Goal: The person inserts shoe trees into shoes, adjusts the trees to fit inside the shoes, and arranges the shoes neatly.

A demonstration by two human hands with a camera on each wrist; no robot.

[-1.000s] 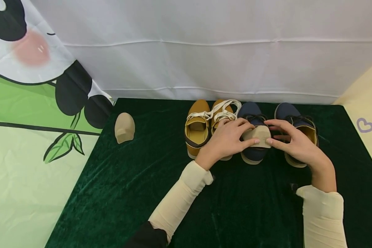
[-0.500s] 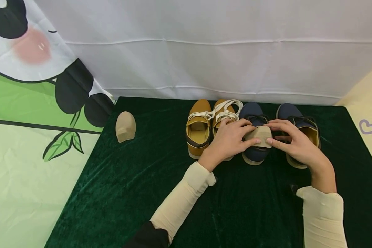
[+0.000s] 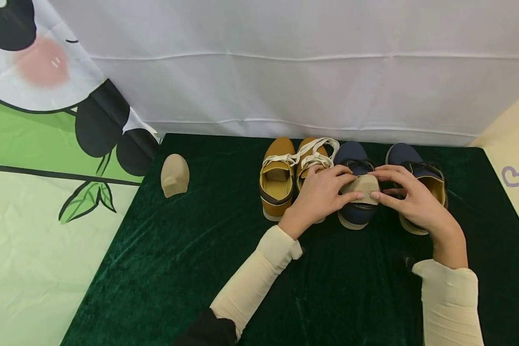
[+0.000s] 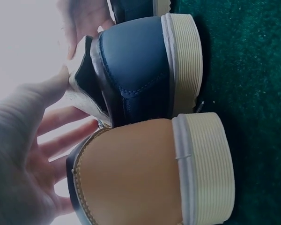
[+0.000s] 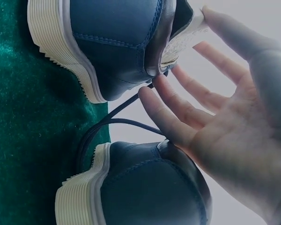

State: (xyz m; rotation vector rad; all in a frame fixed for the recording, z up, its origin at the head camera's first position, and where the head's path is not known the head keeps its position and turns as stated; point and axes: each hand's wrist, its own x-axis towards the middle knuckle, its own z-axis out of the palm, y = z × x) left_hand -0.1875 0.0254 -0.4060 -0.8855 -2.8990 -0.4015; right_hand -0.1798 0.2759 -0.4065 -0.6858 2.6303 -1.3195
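A beige moulded shoe insert [image 3: 362,188] sits at the opening of a navy shoe [image 3: 355,214], its near edge raised above the collar. My left hand [image 3: 317,194] pinches the insert's left side, thumb on the near edge, while its other fingers reach over the mustard shoe [image 4: 131,168] beside it. On the opposite side, my right hand [image 3: 408,194] holds the insert between thumb and fingers. In the right wrist view, its thumb meets the insert's edge [image 5: 194,30] and the lower fingers spread near the collar. The insert's far end is hidden inside the shoe.
Another mustard shoe [image 3: 277,187] with white laces stands at the left of the row. The second navy shoe [image 3: 404,154] is partly under my right hand. A loose beige insert [image 3: 175,175] lies far left on the green cloth [image 3: 190,269]. A white curtain [image 3: 259,91] hangs behind.
Both hands keep their hold on the insert with hardly any movement. The head view has shifted very slightly; the shoes and the loose insert stay where they were.
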